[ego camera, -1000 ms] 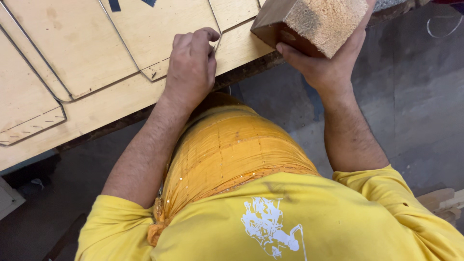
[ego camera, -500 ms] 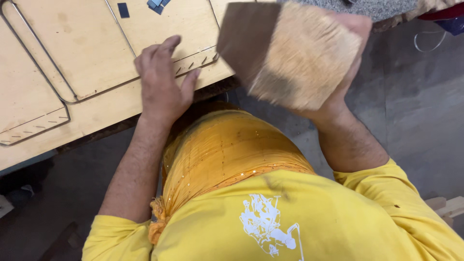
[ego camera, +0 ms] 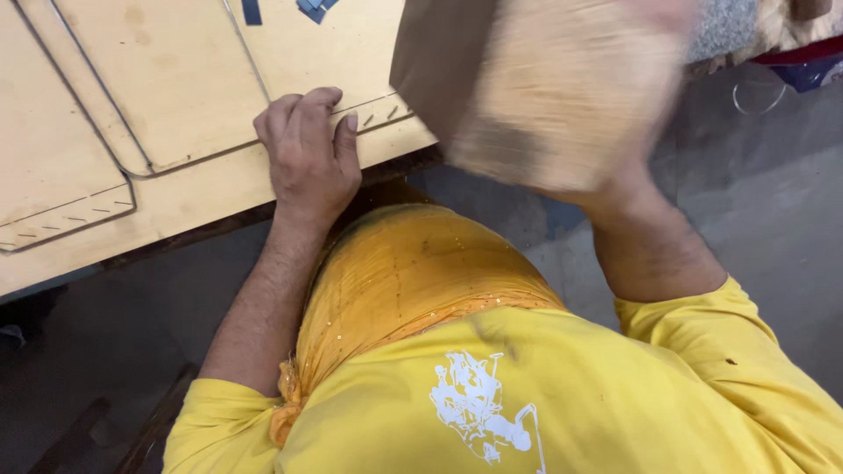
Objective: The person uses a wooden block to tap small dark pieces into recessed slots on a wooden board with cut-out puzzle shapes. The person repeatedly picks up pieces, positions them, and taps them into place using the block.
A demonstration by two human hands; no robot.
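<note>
My left hand (ego camera: 307, 158) lies palm down near the edge of a pale plywood sheet (ego camera: 193, 189), fingertips on a cut-out panel with a row of small slots. My right hand (ego camera: 628, 189) grips a rectangular wooden block (ego camera: 536, 88), which is raised above the sheet's right end. The block is motion-blurred and close to the camera, with a rough light end face and a dark brown side. It hides most of my right hand; only the wrist and forearm show clearly.
Curved cut lines outline several panels in the plywood. Bits of blue tape (ego camera: 312, 7) lie at its far side. My yellow shirt (ego camera: 527, 395) and orange cloth (ego camera: 413, 272) fill the foreground. Grey floor (ego camera: 773, 202) lies to the right, with a thin wire loop (ego camera: 757, 98).
My right hand has lifted the block up toward the camera, so it looks much larger and blurred. My left hand has slid left along the sheet's edge and flattened.
</note>
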